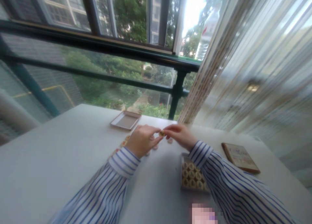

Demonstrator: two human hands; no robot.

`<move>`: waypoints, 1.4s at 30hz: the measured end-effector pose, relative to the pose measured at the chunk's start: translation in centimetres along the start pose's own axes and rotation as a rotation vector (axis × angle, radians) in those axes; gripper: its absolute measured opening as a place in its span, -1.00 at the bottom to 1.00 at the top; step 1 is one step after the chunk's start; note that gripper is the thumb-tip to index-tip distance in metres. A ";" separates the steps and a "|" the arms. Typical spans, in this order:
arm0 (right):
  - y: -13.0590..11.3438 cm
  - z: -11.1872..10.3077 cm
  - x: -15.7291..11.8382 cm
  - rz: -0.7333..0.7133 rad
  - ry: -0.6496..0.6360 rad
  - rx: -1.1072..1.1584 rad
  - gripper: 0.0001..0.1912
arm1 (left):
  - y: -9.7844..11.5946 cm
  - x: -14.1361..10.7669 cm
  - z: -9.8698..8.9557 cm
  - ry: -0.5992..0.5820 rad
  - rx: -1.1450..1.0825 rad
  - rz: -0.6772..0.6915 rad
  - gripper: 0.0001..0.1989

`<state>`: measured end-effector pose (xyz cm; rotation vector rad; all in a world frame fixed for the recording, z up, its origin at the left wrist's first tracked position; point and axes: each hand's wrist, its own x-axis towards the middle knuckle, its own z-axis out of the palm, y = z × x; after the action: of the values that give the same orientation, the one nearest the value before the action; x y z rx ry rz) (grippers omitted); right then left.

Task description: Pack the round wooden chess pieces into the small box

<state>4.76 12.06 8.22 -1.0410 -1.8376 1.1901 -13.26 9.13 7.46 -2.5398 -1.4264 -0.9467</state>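
Note:
Between the fingertips of both hands is a small round Chinese chess piece, pale with a dark mark. My left hand pinches it from the left, and my right hand grips its right side. Several more round pieces lie on the white table partly behind my left hand and wrist. Another piece rests just under my right fingers. Below my right wrist stands an open box filled with rows of pieces; my sleeve covers part of it.
A shallow box lid or tray lies at the table's far edge. To the right is a flat book-like case. The white table borders a window with a green railing; a string curtain hangs at right. A pixelated patch hides something at the bottom.

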 end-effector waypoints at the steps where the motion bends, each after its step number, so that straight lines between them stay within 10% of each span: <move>1: 0.0 -0.1 -0.3 -0.001 0.006 0.013 -0.69 | 0.4 -0.1 0.0 0.000 -0.001 -0.001 -0.74; 24: 0.8 -3.4 -7.6 -0.031 0.000 -0.024 -0.70 | 8.0 -2.3 3.4 0.075 -0.222 -0.108 -0.76; 42: 3.1 -4.4 -9.5 -0.045 0.075 -0.180 -0.74 | 9.1 -3.1 7.1 0.019 -0.709 -0.356 -0.69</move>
<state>13.44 5.94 5.56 -1.1216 -1.9249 0.9605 -3.80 4.17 2.04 -2.7276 -1.8306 -1.8065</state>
